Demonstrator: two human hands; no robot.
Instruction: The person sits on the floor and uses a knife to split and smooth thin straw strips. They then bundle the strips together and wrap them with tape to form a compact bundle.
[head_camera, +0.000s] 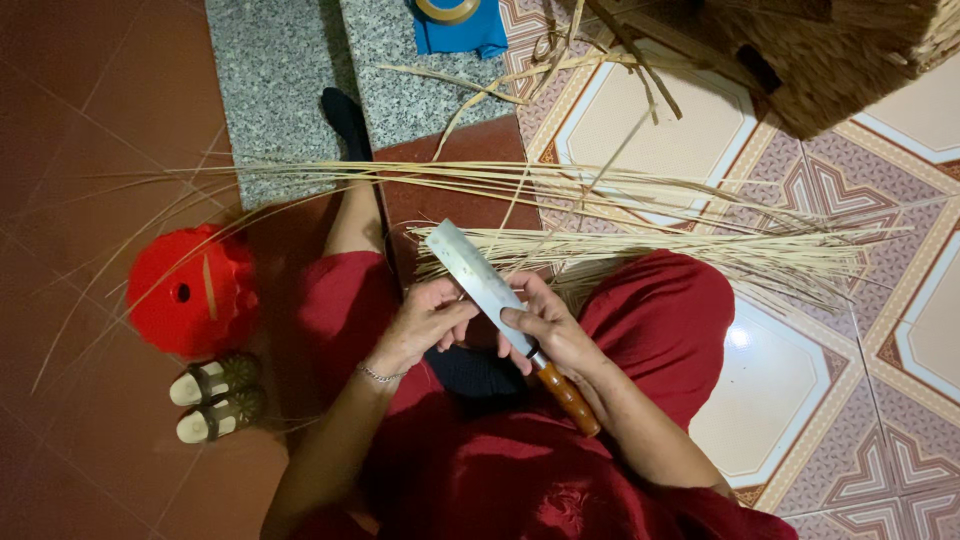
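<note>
I sit on the floor in red clothes. My right hand (548, 335) grips a broad-bladed knife (478, 275) by its wooden handle (568, 398), blade pointing up and to the left. My left hand (425, 320) rests its fingers against the blade's left side, and whether it holds a thin strip there I cannot tell. A bundle of pale thin bamboo or rattan strips (640, 250) lies across my lap and the floor just beyond my hands.
A red plastic stool (190, 292) and a pair of sandals (215, 397) sit to my left. Longer strips (300, 180) fan out leftward. A woven basket (830, 60) stands top right, a blue cloth with a tape roll (455, 20) at top.
</note>
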